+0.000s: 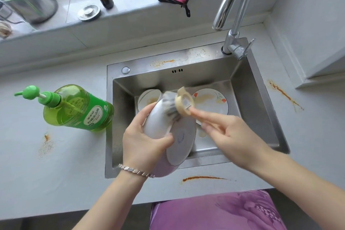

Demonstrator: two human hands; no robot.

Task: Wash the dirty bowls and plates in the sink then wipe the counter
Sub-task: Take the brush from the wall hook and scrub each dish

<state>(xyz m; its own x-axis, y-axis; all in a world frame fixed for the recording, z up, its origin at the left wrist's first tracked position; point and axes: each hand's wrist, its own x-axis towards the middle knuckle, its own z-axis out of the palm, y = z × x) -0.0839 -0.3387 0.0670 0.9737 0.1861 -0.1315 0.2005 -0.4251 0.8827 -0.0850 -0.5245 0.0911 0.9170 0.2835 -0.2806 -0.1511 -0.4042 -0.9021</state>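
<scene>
We find the left hand [145, 142] grasping a bowl [158, 123], tilted over the sink [255, 110], likely so runoff falls inside. The right hand [229, 136] pinches a blurred scrubber [172, 107] against the bowl's rim. 1 dish [182, 142] leans beneath. 1 stained plate [212, 104] waits far right. Counter stains [203, 177] remain unwiped.

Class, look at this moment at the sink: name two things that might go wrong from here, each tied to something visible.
1. The left hand grips the bowl tilted above the sink while the right hand scrubs it with the scrubber; a slip might drop it onto the flowered plate below.
2. The detergent bottle stands near the sink's rim; the left arm might knock it.
</scene>
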